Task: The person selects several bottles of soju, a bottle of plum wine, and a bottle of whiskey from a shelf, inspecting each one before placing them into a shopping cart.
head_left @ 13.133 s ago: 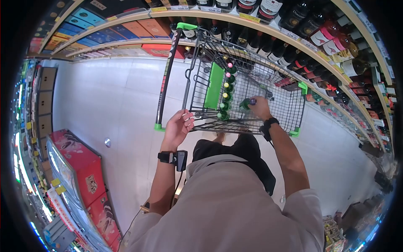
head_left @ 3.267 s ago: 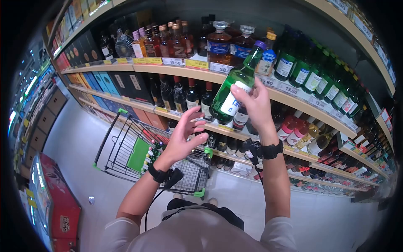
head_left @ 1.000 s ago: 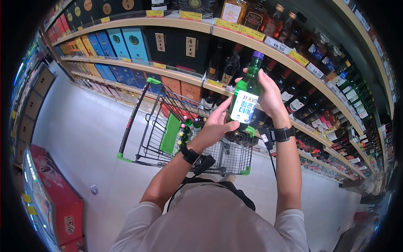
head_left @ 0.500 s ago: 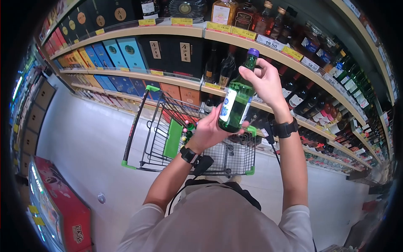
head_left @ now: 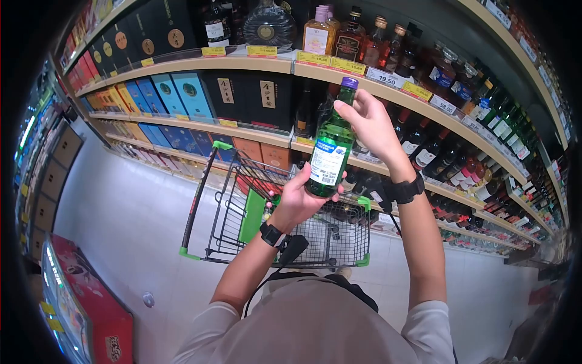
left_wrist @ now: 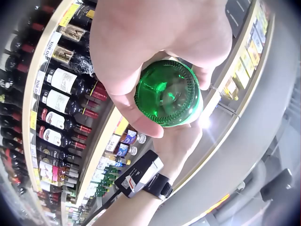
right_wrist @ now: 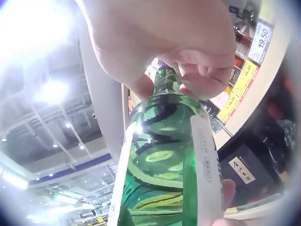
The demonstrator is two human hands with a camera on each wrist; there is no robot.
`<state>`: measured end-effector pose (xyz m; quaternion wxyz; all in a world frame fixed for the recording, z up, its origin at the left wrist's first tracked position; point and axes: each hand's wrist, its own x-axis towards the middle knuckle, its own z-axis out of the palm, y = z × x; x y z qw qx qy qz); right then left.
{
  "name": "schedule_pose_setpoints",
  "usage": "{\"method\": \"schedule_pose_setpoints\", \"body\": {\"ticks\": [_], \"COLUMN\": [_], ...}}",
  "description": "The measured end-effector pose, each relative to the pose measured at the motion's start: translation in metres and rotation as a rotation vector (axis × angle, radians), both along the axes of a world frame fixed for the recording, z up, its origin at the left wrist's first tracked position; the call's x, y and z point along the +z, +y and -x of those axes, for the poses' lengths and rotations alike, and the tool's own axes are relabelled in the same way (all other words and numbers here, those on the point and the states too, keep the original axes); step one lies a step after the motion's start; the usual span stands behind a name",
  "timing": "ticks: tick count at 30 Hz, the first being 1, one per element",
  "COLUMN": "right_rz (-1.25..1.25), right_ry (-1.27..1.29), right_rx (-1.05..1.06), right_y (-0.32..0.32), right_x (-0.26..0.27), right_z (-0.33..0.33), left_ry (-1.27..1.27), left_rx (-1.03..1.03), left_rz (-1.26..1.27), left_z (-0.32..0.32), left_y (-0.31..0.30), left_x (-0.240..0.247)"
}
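Observation:
A green glass soju bottle [head_left: 331, 148] with a purple cap is held up tilted in front of the shelves, its white and blue barcode label facing the head camera. My right hand [head_left: 371, 121] pinches its neck between thumb and fingers, just below the cap. Around its lower end, the thumb and fingers of my left hand [head_left: 300, 200] grip the glass. In the left wrist view the round bottle base [left_wrist: 168, 92] shows between the left thumb and fingers. The right wrist view looks along the bottle body [right_wrist: 164, 141], with the right fingers around the neck.
Below the hands stands a wire shopping cart [head_left: 348, 239] with green corners, holding several bottles partly hidden by the left arm. Shelves [head_left: 236, 65] of boxed liquor, wine and green bottles run along the front and right. A red freezer [head_left: 100, 303] stands at lower left.
The right hand was down in the cart, then held the bottle by its body alone. The left hand has since taken its lower end. The bottle has turned from front label to barcode label.

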<state>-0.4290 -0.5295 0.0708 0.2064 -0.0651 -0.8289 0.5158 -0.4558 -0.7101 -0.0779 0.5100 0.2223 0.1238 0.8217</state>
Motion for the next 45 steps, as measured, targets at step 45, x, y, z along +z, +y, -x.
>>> {"method": "schedule_pose_setpoints", "body": {"ticks": [45], "right_rz": [0.207], "right_ry": [-0.254], "right_rx": [0.099], "right_y": [-0.009], "right_x": [-0.084], "right_z": [-0.024], "left_ry": [-0.095], "left_rx": [-0.186], "left_rz": [0.172], "left_z": [-0.008], "left_y": [-0.026], "left_x": [-0.128]}}
